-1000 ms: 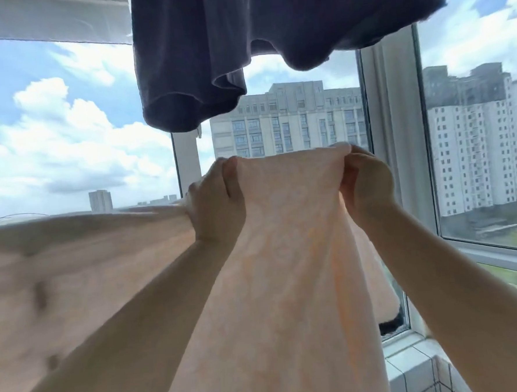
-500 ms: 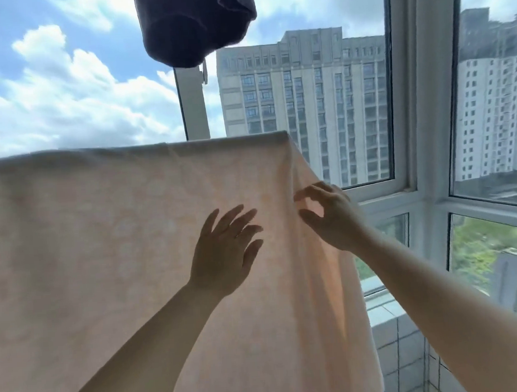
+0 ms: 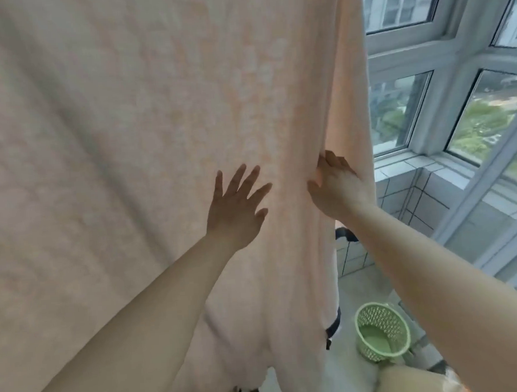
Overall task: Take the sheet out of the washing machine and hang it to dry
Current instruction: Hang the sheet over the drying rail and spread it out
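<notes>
A: Head view: which step is the person on?

B: Judging by the sheet (image 3: 157,141) already hanging in a broad curtain, the smoothing stage; its top edge is out of frame, so what it hangs on cannot be told.

A: And the fingers?

B: The left hand (image 3: 237,209) has its fingers (image 3: 251,178) spread wide and straight, flat against the cloth, holding nothing. The right hand (image 3: 337,188), just beside it, curls its fingers (image 3: 327,161) round the sheet's right edge, with fabric bunched above them.

A: Next move?

B: Probably tugging that edge outward and down to flatten the folds. A green basket (image 3: 380,330) sits on the floor well below the right fingers.
</notes>
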